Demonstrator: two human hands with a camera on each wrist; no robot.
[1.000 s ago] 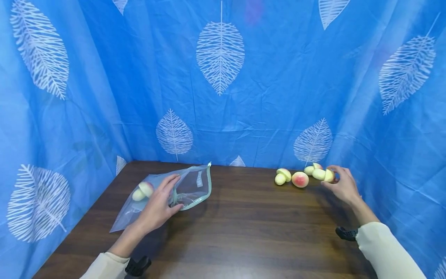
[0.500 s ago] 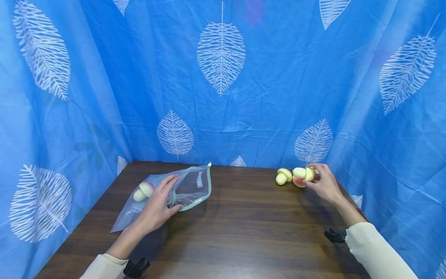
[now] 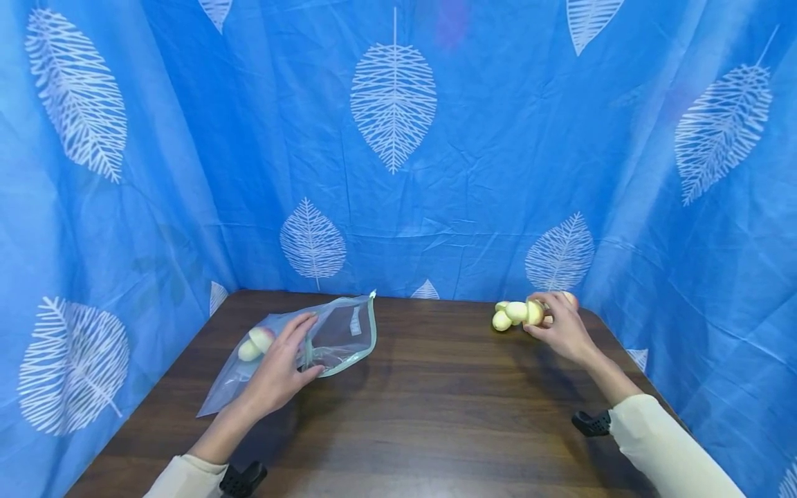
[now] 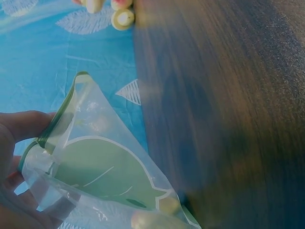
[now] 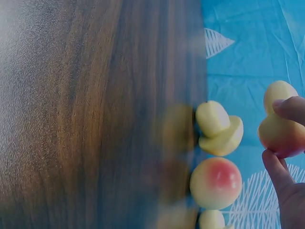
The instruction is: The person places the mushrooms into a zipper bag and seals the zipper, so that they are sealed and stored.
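Observation:
My right hand pinches a toy mushroom with a pale stem and a yellow-red cap, raised above other mushrooms near the table's back edge. In the right wrist view, a mushroom lies on its side beside a rounded red-yellow cap, with another pale mushroom cut off by the frame. At the left, my left hand holds a clear zip bag by its green-edged mouth, which gapes toward the right. One mushroom shows through the bag.
The dark wooden table stretches between the two hands. A blue curtain printed with white leaves hangs along its back and sides. Black straps with small devices sit at both wrists.
My right hand has lifted the mushroom from the right end of the row and carried it left, over the others. The left hand and bag have stayed almost still.

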